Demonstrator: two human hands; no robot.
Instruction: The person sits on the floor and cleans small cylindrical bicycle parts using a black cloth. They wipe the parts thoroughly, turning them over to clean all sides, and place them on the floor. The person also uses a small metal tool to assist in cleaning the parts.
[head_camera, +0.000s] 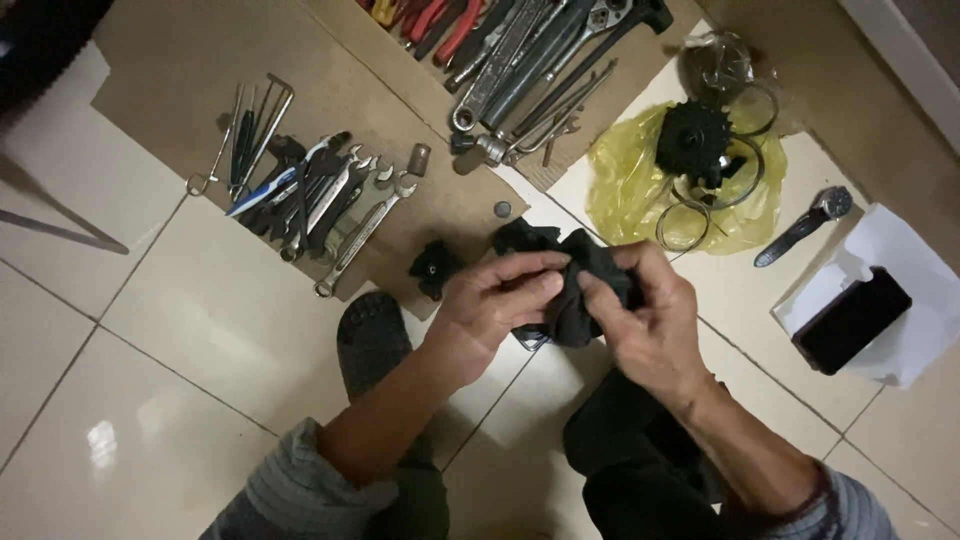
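- Black rag (575, 285), centre of frame.
- Yellow plastic bag (625, 190), upper right.
- Red-handled pliers (445, 25), top centre.
- Brown cardboard (170, 60), upper left.
- Pale cream floor tiles (180, 330).

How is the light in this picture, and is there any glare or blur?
Head view: dim, warm light; a small bright glare spot on the floor tile at lower left; the left hand and right hand look slightly soft around the black cloth; the wrenches stay fairly sharp; corners darken.
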